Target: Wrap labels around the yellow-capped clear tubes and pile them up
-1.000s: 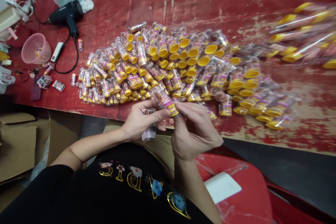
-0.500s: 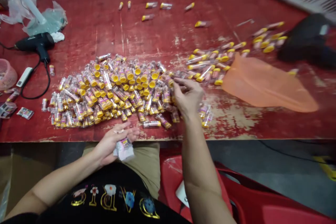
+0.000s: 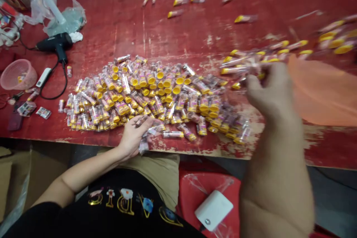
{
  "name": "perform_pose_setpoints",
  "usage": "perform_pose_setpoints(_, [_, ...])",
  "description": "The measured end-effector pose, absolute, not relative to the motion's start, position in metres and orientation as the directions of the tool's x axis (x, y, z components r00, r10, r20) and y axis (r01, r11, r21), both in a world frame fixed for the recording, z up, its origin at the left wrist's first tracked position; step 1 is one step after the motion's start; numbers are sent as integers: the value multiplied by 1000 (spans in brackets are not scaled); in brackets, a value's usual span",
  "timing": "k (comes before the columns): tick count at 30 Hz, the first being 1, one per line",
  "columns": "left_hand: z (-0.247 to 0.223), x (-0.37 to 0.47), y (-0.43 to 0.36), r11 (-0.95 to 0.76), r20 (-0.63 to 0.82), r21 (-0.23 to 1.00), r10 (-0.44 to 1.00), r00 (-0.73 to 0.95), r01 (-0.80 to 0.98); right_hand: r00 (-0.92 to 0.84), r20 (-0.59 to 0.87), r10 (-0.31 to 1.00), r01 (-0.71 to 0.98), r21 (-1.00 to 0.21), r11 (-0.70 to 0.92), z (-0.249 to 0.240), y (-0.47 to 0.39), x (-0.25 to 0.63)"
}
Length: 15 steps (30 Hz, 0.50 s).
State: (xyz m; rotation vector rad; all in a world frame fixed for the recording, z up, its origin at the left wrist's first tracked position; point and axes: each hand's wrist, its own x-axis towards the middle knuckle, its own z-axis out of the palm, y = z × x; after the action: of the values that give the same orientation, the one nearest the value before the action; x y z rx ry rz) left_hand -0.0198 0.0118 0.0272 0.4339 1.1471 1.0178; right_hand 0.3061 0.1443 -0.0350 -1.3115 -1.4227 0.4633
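My left hand (image 3: 136, 134), its fingers closed, holds a small stack of clear printed plastic sleeves (image 3: 143, 145) at the table's front edge. Beside it lies a large heap of small clear tubes with yellow caps and purple labels (image 3: 142, 96). On the right, my right hand (image 3: 275, 91) reaches over a looser group of tubes with yellow ends (image 3: 237, 70), whose pink contents show through. Its thumb is near these tubes. Motion blur and the back of the hand hide the other fingers, so whether a tube is gripped cannot be made out.
An orange sheet (image 3: 323, 93) lies right of my right hand. To the left are a black heat gun (image 3: 55, 42) with its cord, a pink basket (image 3: 19, 74) and small packets (image 3: 44, 112). Several tubes lie scattered at the back. A white box (image 3: 214, 210) rests on a red chair (image 3: 189, 189).
My right hand has moved right, from the labelled heap to the looser tubes. My left hand has risen to the table edge and turned, its fingers closing around the sleeves. The view has shifted left.
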Motion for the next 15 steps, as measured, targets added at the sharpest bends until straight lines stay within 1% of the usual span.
perform_pose_setpoints(2, [25, -11, 16, 463, -516, 749, 856, 22, -474, 174, 326, 929, 294, -918, 267, -27, 92, 261])
perform_pose_setpoints(3, [24, -7, 18, 451, -510, 746, 860, 15, -491, 144, 187, 972, 125, -978, 170, -23, 67, 234])
perform_pose_setpoints(4, [23, -4, 18, 442, -504, 743, 863, 13, -503, 87, 134, 987, 82, -988, 127, -21, 45, 207])
perform_pose_setpoints(5, [22, -1, 17, 435, -498, 741, 867, 17, -512, 41, 110, 993, 59, -992, 107, -20, 27, 180])
perform_pose_setpoints(6, [22, 0, 15, 430, -491, 740, 871, 23, -517, 58, 74, 996, 19, -997, 73, -19, 14, 156])
perform_pose_setpoints(9, [20, -2, 8, 411, -473, 752, 881, 11, -515, 231, 38, 972, -15, -999, 42, -21, -4, 110])
perform_pose_setpoints(11, [19, -6, 4, 394, -471, 766, 881, -27, -508, 297, 20, 955, -55, -998, 38, -21, -6, 101])
perform_pose_setpoints(12, [19, -8, 2, 389, -477, 768, 878, -49, -508, 289, 5, 957, -101, -994, 36, -20, -7, 101])
perform_pose_setpoints(15, [22, -12, 2, 390, -512, 751, 853, -97, -533, 180, -23, 983, -270, -962, 27, -15, -11, 107])
